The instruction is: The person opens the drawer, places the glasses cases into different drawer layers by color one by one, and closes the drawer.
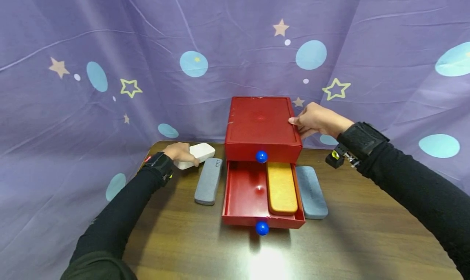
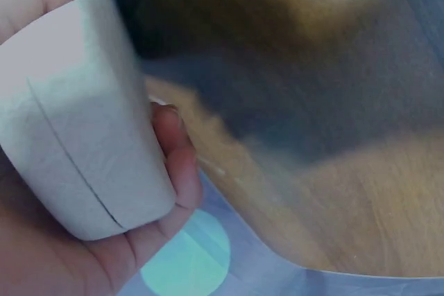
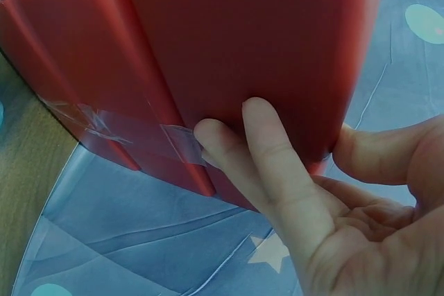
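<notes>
Gripping the white rounded rectangular case (image 1: 198,154) firmly, the left hand (image 1: 178,153) should lift it level beside the red plastic drawer cabinet (image 1: 261,127), which the right hand (image 1: 315,120) braces with straight fingers.

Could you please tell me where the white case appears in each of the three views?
Head: the white case lies at the table's far left, gripped by the left hand.
Left wrist: it fills the left side, fingers curled round it.
Right wrist: not in it; only the right hand on the red drawer box.
Shared landmark: the purple star-print cloth.
</notes>
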Demonstrator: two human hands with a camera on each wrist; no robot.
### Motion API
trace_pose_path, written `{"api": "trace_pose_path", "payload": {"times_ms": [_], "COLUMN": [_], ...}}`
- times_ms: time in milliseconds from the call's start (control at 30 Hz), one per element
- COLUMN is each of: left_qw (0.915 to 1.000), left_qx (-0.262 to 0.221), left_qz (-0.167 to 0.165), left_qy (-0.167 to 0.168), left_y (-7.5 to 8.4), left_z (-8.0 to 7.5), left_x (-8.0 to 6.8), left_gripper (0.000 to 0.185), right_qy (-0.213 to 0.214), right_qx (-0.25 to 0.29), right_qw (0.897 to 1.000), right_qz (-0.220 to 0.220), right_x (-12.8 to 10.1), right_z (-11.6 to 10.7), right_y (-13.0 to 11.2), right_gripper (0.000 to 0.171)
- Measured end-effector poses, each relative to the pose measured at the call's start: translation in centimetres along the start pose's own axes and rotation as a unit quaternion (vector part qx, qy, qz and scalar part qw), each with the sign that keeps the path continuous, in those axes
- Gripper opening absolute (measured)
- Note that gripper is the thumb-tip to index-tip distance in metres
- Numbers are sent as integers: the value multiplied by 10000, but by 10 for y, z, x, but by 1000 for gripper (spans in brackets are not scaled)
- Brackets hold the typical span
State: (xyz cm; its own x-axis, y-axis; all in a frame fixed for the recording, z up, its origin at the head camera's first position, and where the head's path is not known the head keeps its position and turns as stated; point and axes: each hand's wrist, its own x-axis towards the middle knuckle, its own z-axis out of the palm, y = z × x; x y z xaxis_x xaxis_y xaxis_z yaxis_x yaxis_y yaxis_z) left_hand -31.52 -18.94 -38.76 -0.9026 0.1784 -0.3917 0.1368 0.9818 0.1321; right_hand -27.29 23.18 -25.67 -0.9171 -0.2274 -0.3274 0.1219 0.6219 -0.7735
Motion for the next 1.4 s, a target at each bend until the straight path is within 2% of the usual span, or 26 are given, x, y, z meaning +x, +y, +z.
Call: {"api": "trace_pose_path", "payload": {"times_ms": [167,400,667,800,933,1067,1233,1400], "left_qw": [9997,9994,9991,9984,9975,9941,9877,9817], "left_qx": [196,125,225,293,159,-20,-255,-459], "left_qz": [-29,-37,305,461,652,1022,1429,1675], "left_qy": [-145,-308,-191,-150,-221,-357,-584,-785], "left_y": [2,-3,-5,-2,3,8,14,24], "left_z": [-9,-19,-30,-35,-41,-47,-54,-60], "left_x": [-11,-23,-42,-53,-66,-77,-89,-105], "left_gripper": [73,69,68,75,81,75,57,54], "right_qy": [-24,-30,-12,-9,-32,-40,-62,-113], "right_qx": [-14,25,109,100,45,26,56,159], "right_qw": [10000,9999,9999,9999,10000,9999,9999,9997], "right_qz": [-45,-105,11,4,-60,-121,-116,-170], "right_x": [-1,-2,0,2,1,1,1,1], "right_z": [-1,-1,-1,0,0,0,0,-2], "right_y": [2,5,6,6,7,7,7,6], "right_gripper": [47,46,50,50,50,50,50,50]}}
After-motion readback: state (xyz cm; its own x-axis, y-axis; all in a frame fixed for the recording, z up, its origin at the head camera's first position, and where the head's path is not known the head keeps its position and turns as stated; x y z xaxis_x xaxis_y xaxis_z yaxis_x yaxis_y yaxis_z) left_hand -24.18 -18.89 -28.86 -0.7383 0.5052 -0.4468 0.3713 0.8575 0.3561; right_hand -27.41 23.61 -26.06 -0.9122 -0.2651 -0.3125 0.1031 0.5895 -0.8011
